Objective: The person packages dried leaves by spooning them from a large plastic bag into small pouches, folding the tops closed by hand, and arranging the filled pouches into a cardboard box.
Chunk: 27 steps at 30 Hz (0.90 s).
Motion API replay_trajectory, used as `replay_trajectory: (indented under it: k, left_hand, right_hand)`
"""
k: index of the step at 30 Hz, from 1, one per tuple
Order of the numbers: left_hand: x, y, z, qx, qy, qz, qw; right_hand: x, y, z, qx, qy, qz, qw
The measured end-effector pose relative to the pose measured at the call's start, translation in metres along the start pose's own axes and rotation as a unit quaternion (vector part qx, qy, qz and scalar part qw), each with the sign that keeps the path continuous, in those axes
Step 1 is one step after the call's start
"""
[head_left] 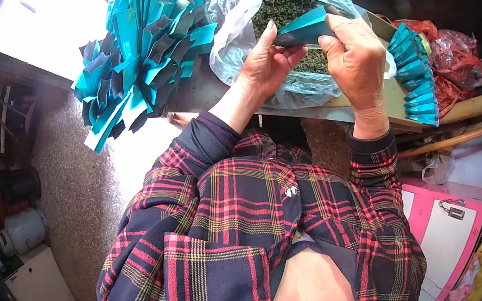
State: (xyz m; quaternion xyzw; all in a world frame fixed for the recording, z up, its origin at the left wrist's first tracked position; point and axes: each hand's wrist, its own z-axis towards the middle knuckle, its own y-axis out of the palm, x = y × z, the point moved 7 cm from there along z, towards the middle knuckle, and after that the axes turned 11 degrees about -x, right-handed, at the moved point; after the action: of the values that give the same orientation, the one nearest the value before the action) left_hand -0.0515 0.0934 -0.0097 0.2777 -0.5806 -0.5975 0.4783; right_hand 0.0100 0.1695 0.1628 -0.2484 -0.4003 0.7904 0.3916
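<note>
A teal paper cone is held between my two hands, above a clear plastic bag of dark green dried leaves. My left hand has its fingers curled at the narrow lower end of the cone. The thumb and fingers of my right hand pinch its wider end. To the left lies a big pile of teal folded papers. More teal cones stand in a row right of the bag.
Red plastic bags lie at the right, above wooden poles. A pink and white cabinet is at the lower right. On the far left floor are a white gas cylinder and a pale box.
</note>
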Motion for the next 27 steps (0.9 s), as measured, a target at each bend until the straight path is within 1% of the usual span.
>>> replay_trajectory:
  k: [1, 3, 7, 9, 10, 12, 13, 18, 21, 23, 24, 27]
  left_hand:
    - [0.000, 0.003, -0.001, -0.003, 0.003, 0.006, 1.000]
    - [0.000, 0.005, -0.001, -0.007, 0.006, 0.011, 1.000]
    - [-0.001, 0.007, -0.002, -0.007, 0.008, 0.017, 1.000]
    - [-0.001, 0.008, -0.002, -0.008, 0.009, 0.013, 1.000]
    - [-0.001, 0.005, -0.002, -0.001, 0.007, 0.009, 1.000]
    - [0.001, 0.002, -0.002, 0.006, 0.004, 0.005, 1.000]
    - [0.003, 0.000, -0.001, 0.005, 0.006, 0.003, 1.000]
    - [0.001, -0.003, -0.001, -0.001, -0.004, 0.008, 1.000]
    - [0.000, -0.005, -0.002, 0.015, 0.001, 0.009, 1.000]
    - [-0.002, -0.007, 0.000, 0.018, 0.003, -0.005, 1.000]
    - [-0.003, -0.007, 0.000, 0.017, 0.003, -0.005, 1.000]
    - [-0.004, -0.005, 0.001, 0.009, 0.000, -0.004, 1.000]
  right_hand:
    - [-0.001, 0.000, 0.000, 0.000, 0.000, 0.000, 1.000]
    - [0.006, 0.006, 0.001, -0.058, 0.046, 0.034, 0.997]
    - [0.006, 0.005, 0.006, -0.084, 0.043, 0.021, 0.995]
    - [0.014, 0.009, 0.008, -0.121, 0.060, 0.036, 0.990]
    - [0.015, 0.009, 0.008, -0.121, 0.060, 0.037, 0.990]
    - [0.015, 0.004, 0.009, -0.081, 0.036, 0.097, 0.991]
    - [0.017, 0.002, 0.008, -0.045, 0.020, 0.116, 0.992]
    - [0.016, 0.010, 0.006, -0.044, 0.011, 0.106, 0.993]
    - [0.021, 0.013, 0.006, -0.055, 0.021, 0.103, 0.993]
    - [0.020, 0.018, 0.009, -0.094, 0.020, 0.093, 0.991]
    - [0.022, 0.018, 0.009, -0.094, 0.020, 0.093, 0.991]
    - [0.033, 0.019, 0.007, -0.081, 0.048, 0.145, 0.985]
